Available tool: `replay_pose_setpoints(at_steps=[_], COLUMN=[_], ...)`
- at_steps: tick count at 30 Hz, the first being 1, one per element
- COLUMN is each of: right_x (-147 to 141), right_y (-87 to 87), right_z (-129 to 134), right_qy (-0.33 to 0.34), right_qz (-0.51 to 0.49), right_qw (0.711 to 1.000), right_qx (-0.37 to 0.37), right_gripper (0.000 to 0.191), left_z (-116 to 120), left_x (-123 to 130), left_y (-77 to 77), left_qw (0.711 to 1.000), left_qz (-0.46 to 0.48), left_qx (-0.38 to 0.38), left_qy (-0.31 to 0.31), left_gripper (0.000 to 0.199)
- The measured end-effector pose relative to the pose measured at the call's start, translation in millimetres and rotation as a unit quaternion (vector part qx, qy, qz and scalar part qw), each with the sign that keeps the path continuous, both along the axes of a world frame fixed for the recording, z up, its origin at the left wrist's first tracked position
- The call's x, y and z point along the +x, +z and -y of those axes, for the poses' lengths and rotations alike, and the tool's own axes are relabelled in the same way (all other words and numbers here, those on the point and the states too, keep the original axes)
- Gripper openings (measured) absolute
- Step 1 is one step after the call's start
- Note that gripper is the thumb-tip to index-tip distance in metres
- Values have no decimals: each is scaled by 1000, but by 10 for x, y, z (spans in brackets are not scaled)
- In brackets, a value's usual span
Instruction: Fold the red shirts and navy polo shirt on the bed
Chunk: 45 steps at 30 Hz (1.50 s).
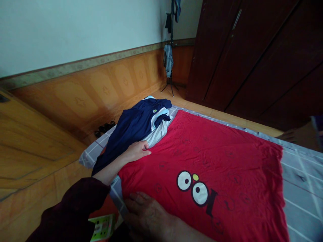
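A red garment (227, 151) with printed cartoon eyes lies spread flat on the bed's grey checked sheet (302, 181). At its upper left edge is my left hand (138, 150), with thumb and curled fingers closed on the red cloth. My right hand (148, 215) rests palm down over the lower left edge, its fingers stretched out and partly in shadow. Beyond my left hand lies a dark blue garment (136, 122) with light blue and white trim, in a loose heap. A pale grey cloth (158, 134) shows between it and the red garment.
Another person's arm (300, 136) reaches in at the right edge. Dark wardrobe doors (242, 60) stand behind the bed, with a coat stand (172, 37) in the corner. Dark shoes (104, 127) sit by the wall. A green-framed object (103, 227) is low in front.
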State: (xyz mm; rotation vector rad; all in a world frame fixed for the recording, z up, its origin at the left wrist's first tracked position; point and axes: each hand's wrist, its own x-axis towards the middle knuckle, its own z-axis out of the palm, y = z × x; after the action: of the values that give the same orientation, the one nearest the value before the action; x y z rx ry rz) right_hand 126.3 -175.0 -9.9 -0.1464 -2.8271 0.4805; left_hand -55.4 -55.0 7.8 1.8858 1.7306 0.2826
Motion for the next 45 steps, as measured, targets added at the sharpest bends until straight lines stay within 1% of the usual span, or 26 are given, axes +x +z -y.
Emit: replay_pose_setpoints(at_steps=[3, 6, 9, 12, 14, 16, 17, 19, 21, 23, 26, 29, 30, 31, 33, 35, 37, 41, 43, 45], right_x=[5, 0, 10, 45, 68, 75, 70, 48, 23, 10, 19, 49, 60, 70, 78, 70, 55, 19, -8, -40], right_y=[-21, -34, -7, 55, 85, 79, 60, 3, -50, -69, -37, 16, 33, 48, 72, 82, 72, -5, -60, -96], right_z=[-2, -3, 3, 13, 21, 29, 34, 44, 55, 64, 75, 75, 70, 61, 36, 6, -17, -2, 44, 106], right_qy=[13, 21, 18, 12, -3, -22, -24, -9, 17, 18, 8, 22, 14, -5, -67, -125, -156, -164, -174, -172], right_qz=[-5, 3, 4, 3, 3, 2, 5, 20, 32, 29, 23, 23, 16, 7, -1, 24, 58, 56, 52, 64], right_qw=[1000, 1000, 999, 997, 995, 994, 993, 995, 995, 995, 993, 991, 990, 990, 988, 983, 977, 981, 982, 983], right_qx=[6, -1, -34, -73, -96, -109, -111, -102, -91, -97, -118, -132, -136, -138, -136, -133, -131, -87, -48, 2], right_gripper=[37, 32, 29, 28, 34, 47, 54, 61, 58, 55, 61, 60, 58, 57, 58, 61, 66, 68, 66, 62], left_z=[80, 166, 247, 352, 439, 528, 569, 638, 691, 729, 761, 770, 770, 772, 779, 794, 815, 841, 834, 816], left_x=[-103, -213, -299, -383, -454, -530, -563, -606, -612, -592, -570, -602, -620, -637, -657, -647, -605, -422, -260, -36], left_y=[100, 213, 287, 316, 314, 291, 272, 221, 164, 118, 87, 96, 104, 115, 140, 171, 214, 344, 414, 455], left_qw=[1000, 998, 996, 993, 991, 991, 992, 997, 997, 994, 983, 953, 943, 935, 923, 911, 898, 875, 871, 874], left_qz=[-5, -2, 28, 66, 66, 49, 39, 22, 16, 29, 109, 212, 239, 262, 301, 335, 365, 416, 430, 437], left_qx=[-17, -53, -74, -90, -109, -122, -117, -76, -26, 0, -22, -69, -78, -82, -81, -85, -90, -90, -88, -91], left_qy=[-19, -44, -38, -35, -42, -38, -25, 20, 71, 109, 149, 204, 218, 225, 226, 226, 229, 232, 219, 190], left_gripper=[23, 27, 30, 30, 30, 29, 29, 29, 29, 30, 31, 35, 36, 37, 37, 36, 35, 33, 31, 27])
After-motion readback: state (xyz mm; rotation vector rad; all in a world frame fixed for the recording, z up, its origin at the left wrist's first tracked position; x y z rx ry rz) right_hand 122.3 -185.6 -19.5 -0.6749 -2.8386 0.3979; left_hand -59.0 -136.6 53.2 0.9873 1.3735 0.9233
